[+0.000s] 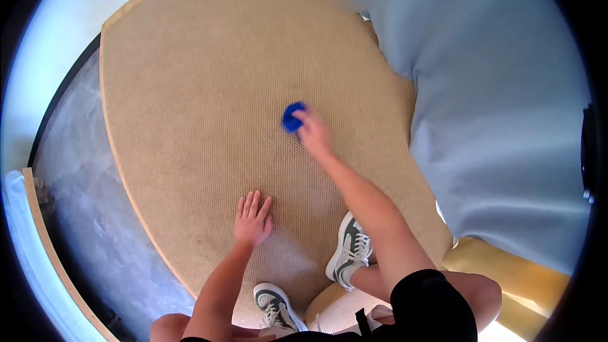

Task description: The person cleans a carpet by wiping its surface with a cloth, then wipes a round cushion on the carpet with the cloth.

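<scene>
My right hand grips a small round blue scrub brush, pressed against the tan woven carpet near the middle of the view. Motion blur softens the hand and the brush, so the brush's underside and exact make cannot be told. Lower and to the left, my left hand lies flat on the carpet with its fingers spread, holding nothing.
Grey-blue fabric drapes along the right, over the carpet's edge. Two green-and-white sneakers stand on the carpet below my hands. Grey marbled floor shows beyond the carpet's left border, and a yellow padded surface lies at lower right.
</scene>
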Available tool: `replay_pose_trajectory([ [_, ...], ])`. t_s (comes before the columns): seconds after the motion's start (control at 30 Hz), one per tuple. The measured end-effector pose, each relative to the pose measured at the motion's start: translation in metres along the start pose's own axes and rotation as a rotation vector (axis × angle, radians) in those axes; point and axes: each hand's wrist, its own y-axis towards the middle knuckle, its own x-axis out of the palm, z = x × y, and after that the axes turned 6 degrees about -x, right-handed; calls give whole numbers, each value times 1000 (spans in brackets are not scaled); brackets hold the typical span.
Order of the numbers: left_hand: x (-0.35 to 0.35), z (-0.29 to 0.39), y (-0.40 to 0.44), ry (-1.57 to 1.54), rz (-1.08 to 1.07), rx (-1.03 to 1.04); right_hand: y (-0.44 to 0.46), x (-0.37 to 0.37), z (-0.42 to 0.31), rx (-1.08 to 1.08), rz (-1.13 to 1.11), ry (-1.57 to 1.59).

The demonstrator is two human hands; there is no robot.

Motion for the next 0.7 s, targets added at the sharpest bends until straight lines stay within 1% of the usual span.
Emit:
replay_pose_trajectory([
  [0.03, 2, 0, -4, -1, 6, -2, 15, -25, 15, 83, 93, 57],
  [0.07, 5, -1, -8, 37, -22, -14, 31, -51, 44, 79, 199, -71],
  [0.1, 7, -3, -7, 75, -49, -27, 47, -78, 56, 229, 243, -129],
  [0.13, 9, -3, -6, 71, -46, -26, 56, -97, 94, 217, 304, -355],
  [0.2, 12, 0, -6, 66, -26, -51, 72, -138, 146, 290, 215, -320],
  [0.23, 12, 1, -7, 55, -34, -61, 69, -142, 154, 290, 200, -326],
  [0.27, 10, -1, -7, 42, -10, -45, 67, -143, 155, 247, 139, -359],
  [0.3, 9, -3, -4, 30, 18, -30, 67, -141, 155, 201, 79, -390],
  [0.33, 11, -3, -3, 26, 15, -44, 67, -132, 155, 196, 66, -390],
  [0.4, 12, -4, -4, 9, 27, -34, 54, -109, 135, 151, 71, -378],
  [0.5, 15, -4, -5, 31, 24, -28, 35, -70, 95, 57, -35, -375],
  [0.57, 13, -2, -5, 33, 5, -40, 15, -36, 54, -31, -64, -266],
  [0.63, 6, 1, -4, 50, -18, -48, -6, 2, 22, -178, -151, -276],
  [0.67, 7, -2, -1, 64, -9, -53, -10, 17, 6, -189, -142, -265],
  [0.7, 9, -3, -3, 48, 8, -44, -18, 27, -10, -215, -154, -163],
])
